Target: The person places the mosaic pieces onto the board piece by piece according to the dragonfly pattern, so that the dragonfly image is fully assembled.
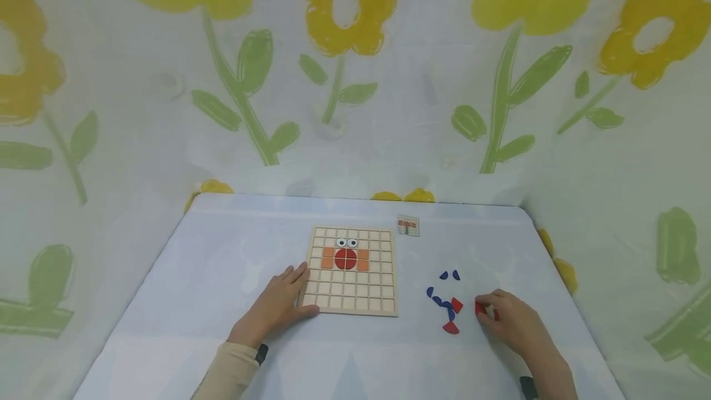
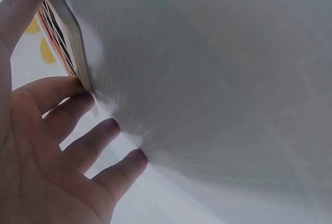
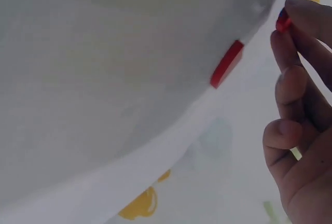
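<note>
My left hand (image 1: pixel 276 302) rests at the near left corner of a square wooden grid board (image 1: pixel 355 292), fingers along its left side and thumb at the near edge. In the left wrist view the fingers (image 2: pixel 67 115) are spread, two of them touching the board's edge (image 2: pixel 78 53). On the board, red pieces (image 1: pixel 345 258) form a circle between orange squares (image 1: pixel 328 257), under two eye pieces (image 1: pixel 347 243). My right hand (image 1: pixel 513 323) pinches a small red piece (image 3: pixel 283 22) between thumb and fingertip, right of the loose pieces. Another red piece (image 3: pixel 227 64) lies close by on the table.
Loose blue pieces (image 1: pixel 437 300) and red quarter pieces (image 1: pixel 451 328) lie between the board and my right hand. A small pattern card (image 1: pixel 408 225) lies past the board's far right corner. A flower-printed cloth (image 1: pixel 389 141) hangs behind the white table (image 1: pixel 233 233).
</note>
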`<state>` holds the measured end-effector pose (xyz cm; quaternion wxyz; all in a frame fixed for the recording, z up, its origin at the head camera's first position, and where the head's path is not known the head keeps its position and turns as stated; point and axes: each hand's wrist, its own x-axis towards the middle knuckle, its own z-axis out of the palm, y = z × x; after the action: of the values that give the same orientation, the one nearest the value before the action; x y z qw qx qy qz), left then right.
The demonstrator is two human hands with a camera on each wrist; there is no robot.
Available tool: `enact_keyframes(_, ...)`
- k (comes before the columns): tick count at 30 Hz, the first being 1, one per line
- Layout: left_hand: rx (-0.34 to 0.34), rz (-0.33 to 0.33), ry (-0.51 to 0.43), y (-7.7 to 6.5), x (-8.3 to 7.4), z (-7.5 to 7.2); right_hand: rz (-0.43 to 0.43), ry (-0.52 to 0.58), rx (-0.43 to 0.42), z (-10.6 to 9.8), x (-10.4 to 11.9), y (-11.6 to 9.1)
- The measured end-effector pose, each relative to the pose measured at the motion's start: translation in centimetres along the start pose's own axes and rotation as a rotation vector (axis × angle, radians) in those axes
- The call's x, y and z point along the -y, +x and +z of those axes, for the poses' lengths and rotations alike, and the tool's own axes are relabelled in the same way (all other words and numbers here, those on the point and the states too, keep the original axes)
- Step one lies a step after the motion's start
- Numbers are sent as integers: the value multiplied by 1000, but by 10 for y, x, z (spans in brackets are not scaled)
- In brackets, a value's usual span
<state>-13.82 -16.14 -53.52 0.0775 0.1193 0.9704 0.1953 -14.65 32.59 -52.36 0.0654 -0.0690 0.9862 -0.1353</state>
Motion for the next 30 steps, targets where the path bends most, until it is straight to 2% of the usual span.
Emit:
enact_keyframes(8,13,-5,5,0,0,-2,-158,36,-242,-4,21,8)
enact_keyframes(14,12,0,-6,0,-1,-2,-270,77,-348,-8,46,21)
enact_keyframes(20,3,7,-3,-1,-2,1,-411,100,-488,-7,74,38)
enact_keyframes(25,4,5,0,0,-2,2,-479,140,-527,0,96,55)
enact_keyframes(30,4,-3,9,0,0,3,-485,164,-485,10,118,72)
